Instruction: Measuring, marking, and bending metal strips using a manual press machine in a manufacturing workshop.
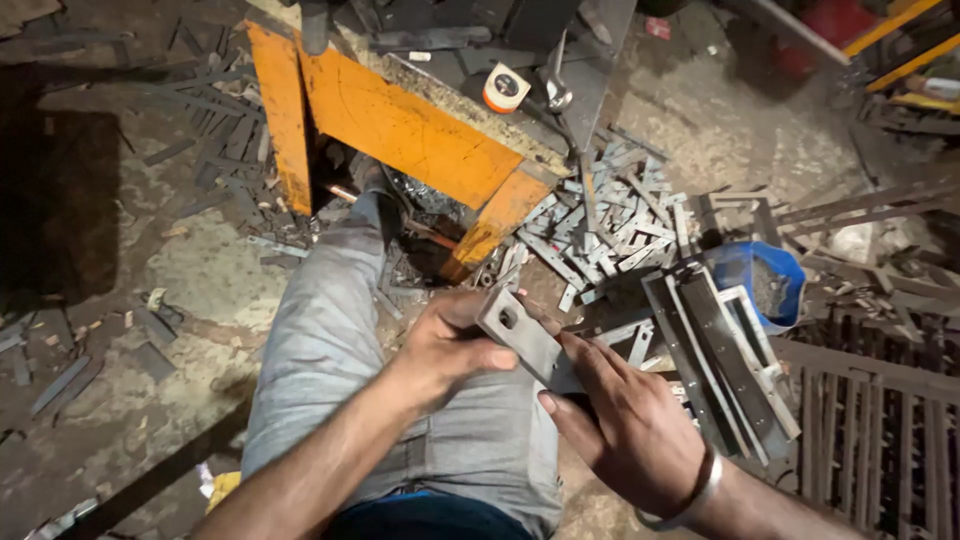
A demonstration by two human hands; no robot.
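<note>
A flat grey metal bar [522,338] with a hole near its upper end lies across my lap, held in both hands. My left hand [447,345] grips its upper end, thumb along the underside. At the bar's lower end, my right hand [625,425] closes around it; a metal bangle circles that wrist. My grey-trousered leg [330,320] stretches toward the orange stand.
An orange metal stand [400,130] sits ahead, a tape roll [506,88] on top. A heap of short metal strips [610,225] lies to its right. Long steel bars [725,360] and a blue tub [770,285] are at right. Scrap litters the floor at left.
</note>
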